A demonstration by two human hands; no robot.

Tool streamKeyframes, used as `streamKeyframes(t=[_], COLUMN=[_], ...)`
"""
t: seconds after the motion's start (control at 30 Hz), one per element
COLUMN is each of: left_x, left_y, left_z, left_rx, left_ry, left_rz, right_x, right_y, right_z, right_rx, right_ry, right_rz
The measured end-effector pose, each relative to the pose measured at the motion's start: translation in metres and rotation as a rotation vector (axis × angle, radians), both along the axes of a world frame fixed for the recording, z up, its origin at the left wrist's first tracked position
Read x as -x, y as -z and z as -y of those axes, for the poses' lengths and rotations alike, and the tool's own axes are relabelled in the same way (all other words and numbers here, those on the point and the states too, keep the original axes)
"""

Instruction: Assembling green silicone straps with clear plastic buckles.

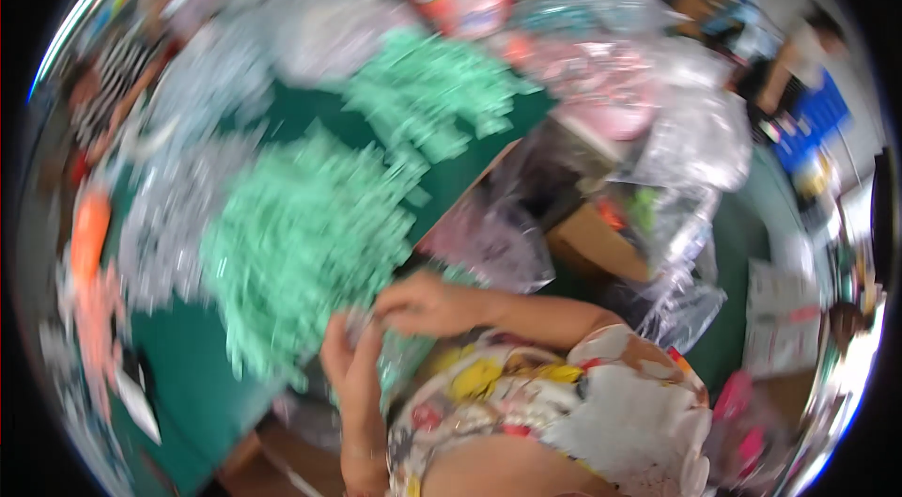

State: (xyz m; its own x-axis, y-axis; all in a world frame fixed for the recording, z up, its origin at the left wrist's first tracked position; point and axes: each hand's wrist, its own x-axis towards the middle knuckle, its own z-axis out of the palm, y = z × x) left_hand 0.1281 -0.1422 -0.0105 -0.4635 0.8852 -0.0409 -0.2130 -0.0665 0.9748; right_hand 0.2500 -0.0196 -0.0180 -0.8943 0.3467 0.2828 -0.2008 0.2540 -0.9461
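Observation:
Motion smears much of the head view. My left hand [352,356] is raised with thumb and fingers closed on a small pale, see-through bit I cannot make out. Touching or nearly touching it, my right hand [427,304] has its fingers bent in a pinch; what they hold is too blurred to name. Just beyond both hands rises a large heap of mint-green strips [305,248]. More green strips show through clear plastic [399,370] below the right hand, close to my body. A second, smaller green heap [437,93] lies farther back.
Clear bags of pale pieces [178,225] line the left of the green table [183,394]. Along its left edge lie an orange object [91,234] and a white-bladed tool [138,403]. Open cardboard boxes [601,243] and plastic bags sit right. Other people are at both far sides.

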Motion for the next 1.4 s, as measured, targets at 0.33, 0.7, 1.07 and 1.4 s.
streamKeyframes(t=[0.33, 0.7, 1.07, 1.4], left_x=[0.003, -0.005, 0.009, 0.016], left_y=[0.003, 0.014, 0.015, -0.001], left_z=[-0.006, 0.002, 0.01, 0.011], left_rx=[-0.194, -0.091, 0.054, 0.013], left_ry=[0.106, 0.144, 0.06, 0.061], left_rz=[0.644, 0.751, -0.125, 0.191], right_x=[0.018, 0.023, 0.018, 0.024], right_y=[-0.009, -0.005, -0.001, 0.006], right_z=[0.009, 0.013, 0.004, 0.01], right_rx=[-0.498, -0.603, -0.219, 0.59], right_ry=[0.402, 0.408, 0.138, -0.104], right_rz=[-0.148, -0.188, -0.029, -0.135])
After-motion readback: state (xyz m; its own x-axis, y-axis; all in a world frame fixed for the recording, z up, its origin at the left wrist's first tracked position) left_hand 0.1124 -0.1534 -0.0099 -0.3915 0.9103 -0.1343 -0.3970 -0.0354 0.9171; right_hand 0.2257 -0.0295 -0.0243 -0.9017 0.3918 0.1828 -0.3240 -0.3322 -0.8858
